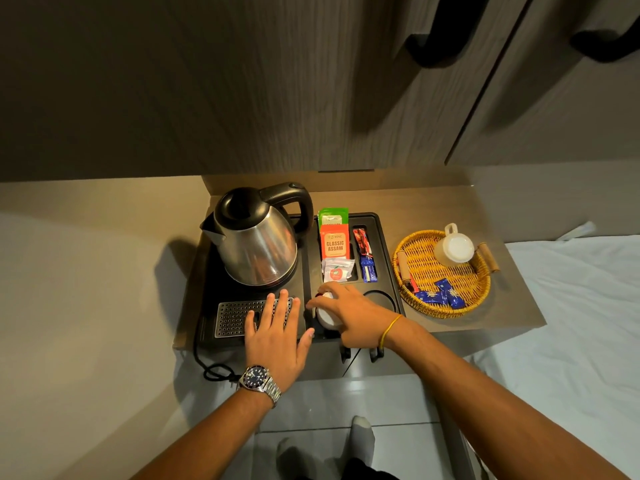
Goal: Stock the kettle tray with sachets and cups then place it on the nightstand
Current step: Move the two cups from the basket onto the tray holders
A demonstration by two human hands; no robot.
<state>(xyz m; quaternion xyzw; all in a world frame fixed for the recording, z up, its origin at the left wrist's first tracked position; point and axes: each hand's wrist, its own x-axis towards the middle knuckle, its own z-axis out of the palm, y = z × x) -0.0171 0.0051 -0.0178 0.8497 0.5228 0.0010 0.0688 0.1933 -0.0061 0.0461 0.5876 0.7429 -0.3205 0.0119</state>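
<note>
A black kettle tray (388,251) sits on the wooden nightstand top, carrying a steel kettle (256,244). Its middle slots hold an orange tea sachet (334,244), a green sachet (332,214), a white sachet (336,270) and stick sachets (365,254). My right hand (349,311) is shut on a white cup (325,318) at the tray's front left cup recess. The round recess (382,299) beside it is bare. My left hand (275,327) lies flat and open on the perforated drip grid (232,317). A second white cup (453,249) lies upside down in the wicker basket (415,299).
The basket stands right of the tray and also holds blue sachets (441,296) and a red stick. Wardrobe doors with black handles (436,46) rise behind. A white bed (571,323) lies to the right. The kettle's black cord (214,370) hangs off the front left.
</note>
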